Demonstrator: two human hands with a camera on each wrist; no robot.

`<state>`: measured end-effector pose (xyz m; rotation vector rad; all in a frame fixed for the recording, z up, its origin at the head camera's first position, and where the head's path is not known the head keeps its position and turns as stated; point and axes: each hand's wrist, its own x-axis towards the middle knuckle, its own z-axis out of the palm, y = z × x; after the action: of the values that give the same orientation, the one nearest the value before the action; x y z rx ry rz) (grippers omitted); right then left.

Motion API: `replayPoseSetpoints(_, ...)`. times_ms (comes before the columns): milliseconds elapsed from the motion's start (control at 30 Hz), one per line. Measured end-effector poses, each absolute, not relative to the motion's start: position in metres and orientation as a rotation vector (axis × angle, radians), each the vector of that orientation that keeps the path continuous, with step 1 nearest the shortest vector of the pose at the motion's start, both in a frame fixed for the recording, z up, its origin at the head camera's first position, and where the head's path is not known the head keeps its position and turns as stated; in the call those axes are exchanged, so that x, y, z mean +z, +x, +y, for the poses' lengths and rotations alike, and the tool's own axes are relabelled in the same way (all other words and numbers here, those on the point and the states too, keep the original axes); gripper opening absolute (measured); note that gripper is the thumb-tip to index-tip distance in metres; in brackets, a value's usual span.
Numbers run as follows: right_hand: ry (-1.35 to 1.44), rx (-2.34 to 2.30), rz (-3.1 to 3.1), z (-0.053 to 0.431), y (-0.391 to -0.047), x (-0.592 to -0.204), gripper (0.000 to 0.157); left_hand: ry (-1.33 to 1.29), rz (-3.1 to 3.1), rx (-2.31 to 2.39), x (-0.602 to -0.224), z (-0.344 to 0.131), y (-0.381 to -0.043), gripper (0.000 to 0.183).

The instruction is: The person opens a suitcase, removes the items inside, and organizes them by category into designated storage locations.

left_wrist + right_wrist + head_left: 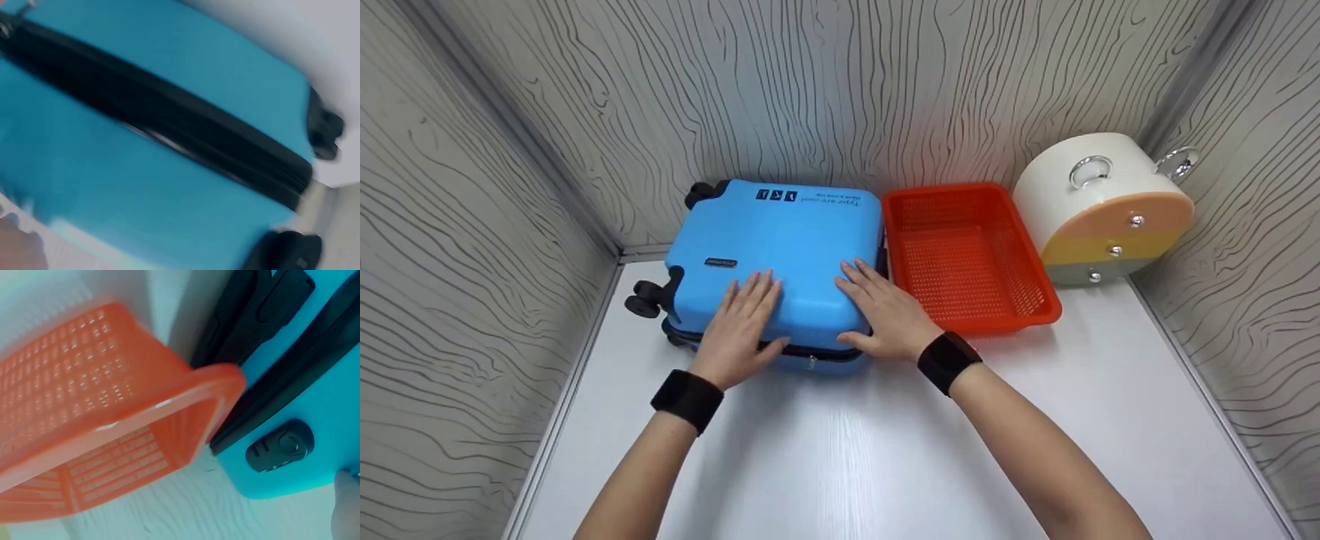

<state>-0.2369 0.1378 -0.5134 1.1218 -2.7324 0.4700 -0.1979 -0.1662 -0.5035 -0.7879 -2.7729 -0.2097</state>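
A light-blue hard-shell suitcase point(787, 232) lies flat on the white table, its black wheels point(645, 298) toward the left. My left hand point(737, 337) rests on the near part of its upper shell with fingers extended. On the near right corner lies my right hand point(891, 319), fingers spread and straight. The left wrist view is blurred and shows the suitcase's black zipper band point(163, 112). In the right wrist view, a black combination lock point(280, 445) and a black handle point(253, 315) appear on its side.
Right beside the suitcase stands a red perforated plastic basket point(1054, 304). Farther right is a cream rounded drawer box point(1080, 176) with orange, yellow and grey-green fronts, silver knobs and metal rings. Wood-grain panels point(840, 82) enclose the back and sides.
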Motion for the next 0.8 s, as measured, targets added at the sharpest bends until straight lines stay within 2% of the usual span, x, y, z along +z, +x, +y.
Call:
replayPoseSetpoints(100, 1.118, 0.5, -2.775, 0.144, -0.243, -0.51, 0.088, -0.605, -2.812, -0.174, -0.501, -0.193, -0.208, 0.094)
replayPoseSetpoints(267, 1.111, 0.474, -2.83, 0.156, -0.252, -0.504, 0.088, -0.419, -2.849, -0.223, -0.507, -0.216, -0.213, 0.09)
replayPoseSetpoints(800, 1.079, 0.436, -2.881, 0.174, -0.257, -0.493, 0.085, -0.348, -2.798, -0.232, -0.516, -0.191, -0.205, 0.084)
